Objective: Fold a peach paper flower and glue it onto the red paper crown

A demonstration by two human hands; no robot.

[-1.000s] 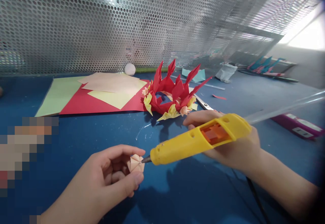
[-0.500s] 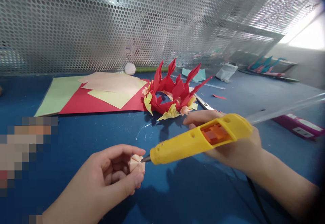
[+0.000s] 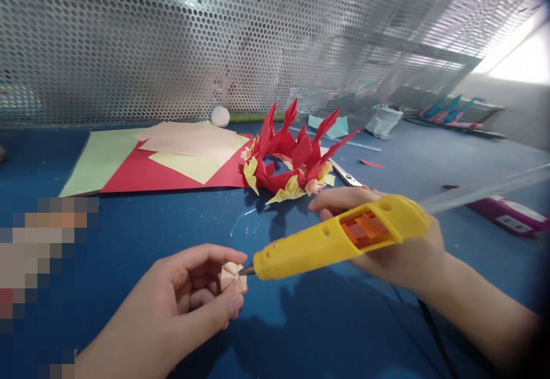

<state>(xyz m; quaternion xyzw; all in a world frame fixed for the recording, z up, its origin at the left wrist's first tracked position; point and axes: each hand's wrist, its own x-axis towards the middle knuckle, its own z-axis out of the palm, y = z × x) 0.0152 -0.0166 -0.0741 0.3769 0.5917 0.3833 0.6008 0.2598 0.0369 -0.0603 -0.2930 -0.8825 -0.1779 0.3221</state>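
My left hand pinches a small peach folded-paper piece between thumb and fingers. A yellow glue gun is held in my right hand, its dark metal nozzle touching the middle of the paper piece. The glue gun hides part of my right hand. Just beyond the glue gun stands a ring of red folded-paper spikes, with yellow and peach paper flowers around its base. A clear glue stick juts from the back of the glue gun.
Sheets of green, red and peach paper lie at the back left. Scissors, a purple object and a white ball are on the blue table. A black cord runs below my right wrist.
The glue gun has tilted very slightly, its rear end a touch lower. Both hands otherwise keep nearly the same place and hold.
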